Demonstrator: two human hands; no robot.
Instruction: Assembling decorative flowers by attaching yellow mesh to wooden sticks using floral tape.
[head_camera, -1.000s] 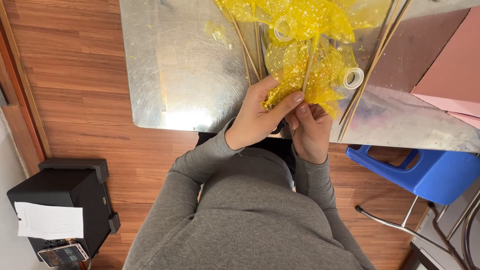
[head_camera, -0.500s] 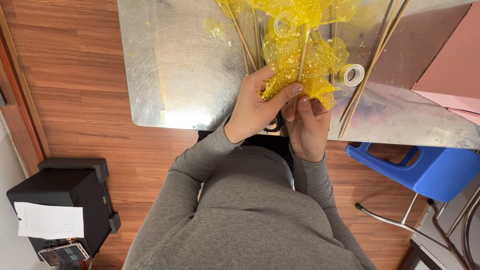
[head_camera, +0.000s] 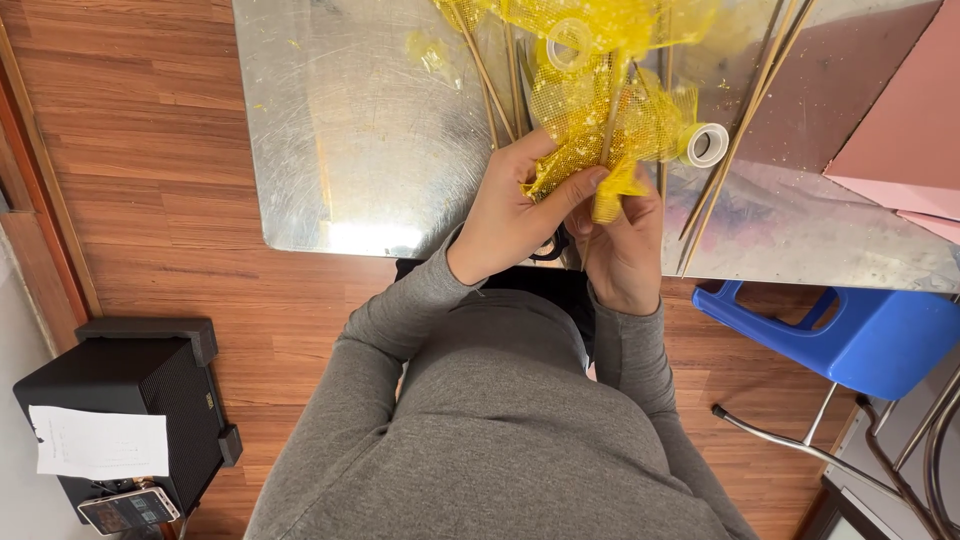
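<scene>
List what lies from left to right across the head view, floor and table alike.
Black box with a white paper → left hand → yellow mesh pinched by both hands → right hand → white tape roll → blue plastic stool → pink sheet.

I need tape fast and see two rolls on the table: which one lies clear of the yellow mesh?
The white tape roll right of the mesh, on bare metal; the other tape roll sits under the mesh.

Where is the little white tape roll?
In the head view, the tape roll lies on the metal table, right of the yellow mesh that both hands pinch, next to the thin wooden sticks.
</scene>
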